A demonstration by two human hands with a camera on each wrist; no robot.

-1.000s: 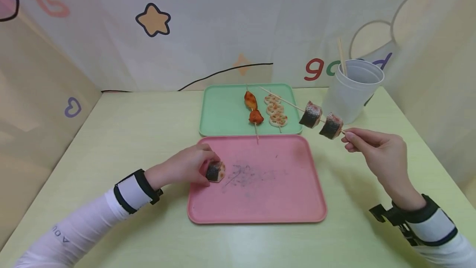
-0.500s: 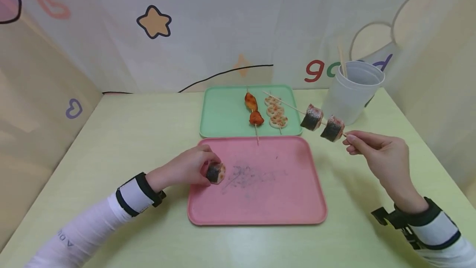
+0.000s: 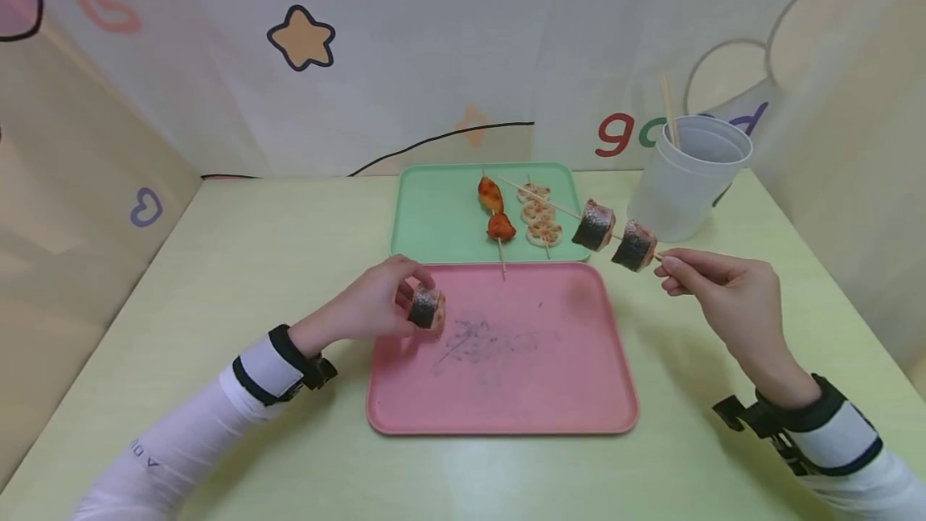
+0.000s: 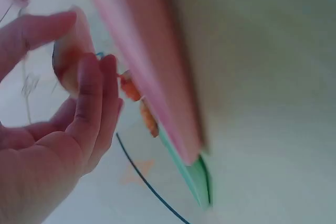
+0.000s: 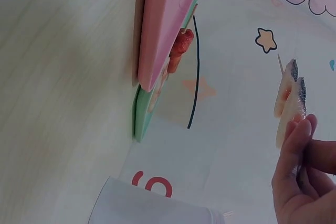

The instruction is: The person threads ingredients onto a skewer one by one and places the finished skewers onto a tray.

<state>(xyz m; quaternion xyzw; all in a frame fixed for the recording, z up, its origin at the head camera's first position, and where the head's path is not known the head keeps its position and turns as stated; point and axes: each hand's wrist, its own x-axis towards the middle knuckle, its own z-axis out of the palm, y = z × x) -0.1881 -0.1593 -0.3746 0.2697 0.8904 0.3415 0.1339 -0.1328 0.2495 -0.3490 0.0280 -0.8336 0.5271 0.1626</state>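
Observation:
My left hand (image 3: 383, 298) pinches a chunk of fish (image 3: 428, 308) with dark skin, lifted just above the left side of the pink tray (image 3: 535, 392). In the left wrist view the same chunk (image 4: 71, 59) sits between thumb and fingers. My right hand (image 3: 731, 296) pinches the lower end of a wooden skewer (image 3: 538, 195), which slants up to the left over the trays. Two similar fish chunks, a farther one (image 3: 594, 225) and a nearer one (image 3: 635, 246), are threaded on it close to the fingertips.
Behind the pink tray lies a green tray (image 3: 434, 215) bearing a skewer of browned meat (image 3: 501, 227) and a skewer of lotus root slices (image 3: 541, 223). A whitish plastic cup (image 3: 673, 191) with wooden sticks (image 3: 669, 111) stands at the back right.
My left hand has raised the fish chunk off the pink tray, moving slightly up and right. The right hand and its skewer have shifted a little to the left.

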